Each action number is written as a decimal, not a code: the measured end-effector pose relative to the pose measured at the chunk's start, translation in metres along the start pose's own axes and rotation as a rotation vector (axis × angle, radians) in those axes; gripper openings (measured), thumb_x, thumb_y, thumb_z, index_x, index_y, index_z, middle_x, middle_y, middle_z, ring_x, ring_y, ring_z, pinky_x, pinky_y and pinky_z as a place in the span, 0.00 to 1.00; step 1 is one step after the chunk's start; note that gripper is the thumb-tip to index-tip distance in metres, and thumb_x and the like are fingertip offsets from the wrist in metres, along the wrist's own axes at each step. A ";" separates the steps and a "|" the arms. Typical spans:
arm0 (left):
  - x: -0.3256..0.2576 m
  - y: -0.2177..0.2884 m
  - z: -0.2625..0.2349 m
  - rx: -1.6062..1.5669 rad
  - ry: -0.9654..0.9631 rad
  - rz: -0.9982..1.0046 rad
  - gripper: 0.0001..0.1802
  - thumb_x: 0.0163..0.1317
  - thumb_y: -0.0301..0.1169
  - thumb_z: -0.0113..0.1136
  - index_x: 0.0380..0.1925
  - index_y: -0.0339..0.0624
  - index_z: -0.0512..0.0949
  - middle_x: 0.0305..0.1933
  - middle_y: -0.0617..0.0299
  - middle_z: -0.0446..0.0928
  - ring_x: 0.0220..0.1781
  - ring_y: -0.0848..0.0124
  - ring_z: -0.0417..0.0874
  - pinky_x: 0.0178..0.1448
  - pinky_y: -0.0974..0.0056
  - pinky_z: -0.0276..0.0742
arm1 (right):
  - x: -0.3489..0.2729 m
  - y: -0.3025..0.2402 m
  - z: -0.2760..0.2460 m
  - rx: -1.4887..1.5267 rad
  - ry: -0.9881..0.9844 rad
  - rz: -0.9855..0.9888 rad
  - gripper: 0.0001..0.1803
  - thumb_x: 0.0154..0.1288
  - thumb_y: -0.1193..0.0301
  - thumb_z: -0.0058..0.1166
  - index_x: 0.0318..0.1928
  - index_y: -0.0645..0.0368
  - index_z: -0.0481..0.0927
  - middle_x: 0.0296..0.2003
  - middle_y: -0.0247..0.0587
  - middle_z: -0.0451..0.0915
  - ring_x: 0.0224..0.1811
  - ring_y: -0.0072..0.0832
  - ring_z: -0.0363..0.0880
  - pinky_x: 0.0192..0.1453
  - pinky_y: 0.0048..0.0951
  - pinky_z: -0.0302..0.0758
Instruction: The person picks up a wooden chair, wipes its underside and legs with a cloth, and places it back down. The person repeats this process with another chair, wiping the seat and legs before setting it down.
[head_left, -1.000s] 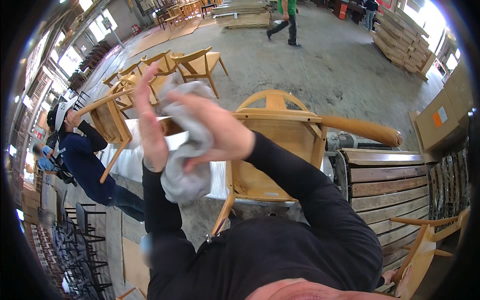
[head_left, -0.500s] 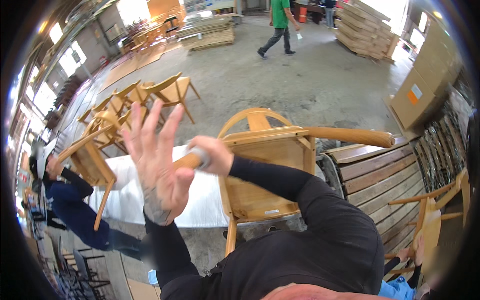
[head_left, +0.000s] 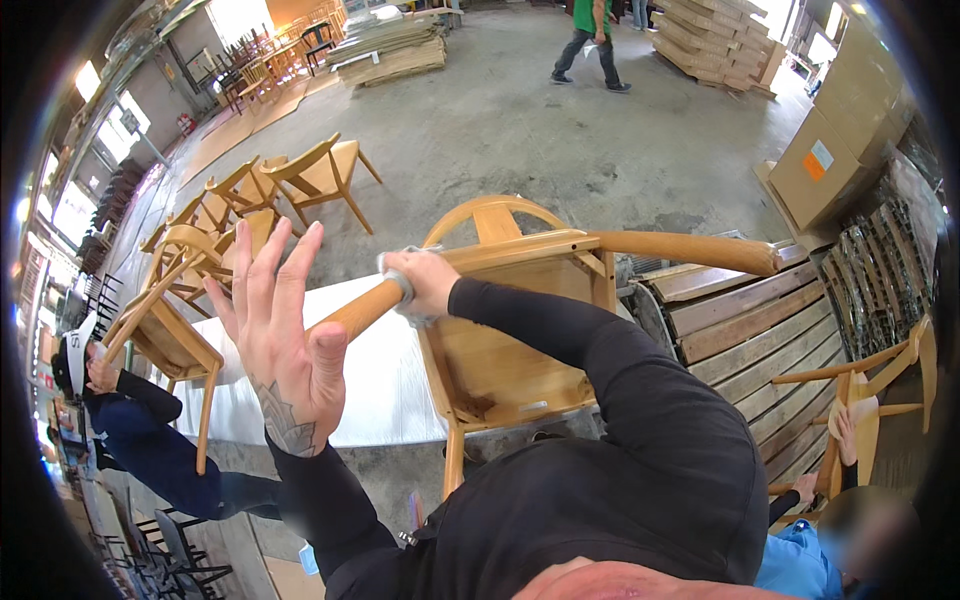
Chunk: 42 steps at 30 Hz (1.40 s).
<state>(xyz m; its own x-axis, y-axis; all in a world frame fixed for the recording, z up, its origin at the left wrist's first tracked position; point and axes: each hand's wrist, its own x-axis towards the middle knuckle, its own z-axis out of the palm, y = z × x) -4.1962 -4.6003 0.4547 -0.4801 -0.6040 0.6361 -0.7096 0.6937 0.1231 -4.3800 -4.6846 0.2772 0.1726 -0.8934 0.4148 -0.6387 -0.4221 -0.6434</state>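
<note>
A light wooden chair lies tipped over, its seat underside facing me and its curved backrest pointing away. My right hand is closed around one chair leg, gripping a thin grey cloth-like pad wrapped about the wood. Just beside that leg's end, my left hand is raised with the fingers spread. It holds nothing, and its thumb overlaps the leg's tip in view; whether they touch I cannot tell. A white-covered work surface lies under the chair.
At left, a co-worker in dark blue handles another wooden chair. Several finished-looking chairs stand behind. A slatted wooden platform is at right, near cardboard boxes. Another person's hands touch a chair at lower right.
My right hand and the pad have shifted slightly along the leg toward the seat. My left hand has moved a little left and down. The person in green has walked right.
</note>
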 end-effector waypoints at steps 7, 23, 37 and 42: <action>0.012 0.001 0.008 -0.030 0.115 0.002 0.52 0.64 0.71 0.17 0.60 0.41 0.74 0.65 0.51 0.71 0.75 0.50 0.59 0.77 0.42 0.36 | 0.014 -0.111 -0.006 0.286 0.271 -0.592 0.24 0.35 0.68 0.70 0.36 0.58 0.75 0.33 0.45 0.78 0.38 0.47 0.80 0.42 0.44 0.77; -0.007 -0.018 0.007 -0.467 -0.040 -0.218 0.22 0.71 0.39 0.55 0.53 0.31 0.77 0.49 0.56 0.82 0.51 0.72 0.80 0.59 0.68 0.70 | -0.067 0.006 0.024 0.433 0.358 -0.062 0.22 0.52 0.84 0.57 0.49 0.58 0.75 0.44 0.44 0.81 0.48 0.37 0.81 0.55 0.33 0.76; -0.239 -0.031 0.015 -0.909 -0.050 -0.526 0.25 0.72 0.42 0.52 0.60 0.36 0.68 0.57 0.54 0.73 0.58 0.68 0.74 0.64 0.64 0.68 | -0.238 -0.067 0.119 1.199 -0.090 0.486 0.22 0.79 0.57 0.37 0.57 0.61 0.74 0.48 0.40 0.80 0.50 0.27 0.80 0.58 0.32 0.77; -0.422 0.004 -0.014 -1.015 -0.376 -1.340 0.31 0.72 0.54 0.45 0.67 0.48 0.64 0.65 0.58 0.68 0.64 0.65 0.69 0.65 0.64 0.64 | -0.291 -0.128 0.178 0.679 -0.297 0.070 0.24 0.69 0.59 0.50 0.60 0.57 0.72 0.51 0.42 0.80 0.56 0.35 0.78 0.65 0.40 0.70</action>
<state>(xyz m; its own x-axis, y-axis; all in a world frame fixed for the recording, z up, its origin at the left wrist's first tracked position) -3.9893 -4.3369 0.1980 -0.0617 -0.8727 -0.4843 -0.1724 -0.4686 0.8664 -4.2152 -4.3974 0.1247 0.4053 -0.8852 0.2285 -0.0683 -0.2786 -0.9580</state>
